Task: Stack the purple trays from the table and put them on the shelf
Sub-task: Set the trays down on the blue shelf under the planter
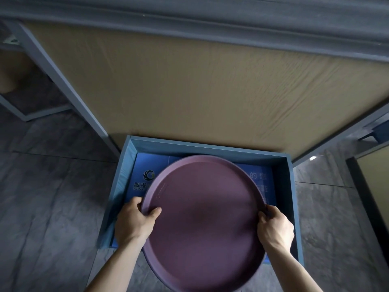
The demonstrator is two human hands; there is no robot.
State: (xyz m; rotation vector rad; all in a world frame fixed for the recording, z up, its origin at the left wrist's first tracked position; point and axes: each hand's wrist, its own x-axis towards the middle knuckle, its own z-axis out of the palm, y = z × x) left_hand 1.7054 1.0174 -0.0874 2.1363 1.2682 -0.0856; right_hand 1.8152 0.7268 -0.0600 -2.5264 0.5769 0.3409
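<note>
A large round purple tray (202, 224) fills the lower middle of the head view; whether other trays lie under it I cannot tell. My left hand (134, 222) grips its left rim, thumb inside. My right hand (275, 226) grips the right rim. The tray hangs tilted over a low blue shelf compartment (288, 186) whose floor is lined with blue printed card (143, 180). The tray's far edge is inside the compartment and its near edge juts out toward me.
A tan wooden table top (189, 85) with a grey-blue frame (63, 81) stands just beyond the compartment. Grey tiled floor (52, 197) lies on both sides. Another tan-panelled piece of furniture (376, 175) is at the right edge.
</note>
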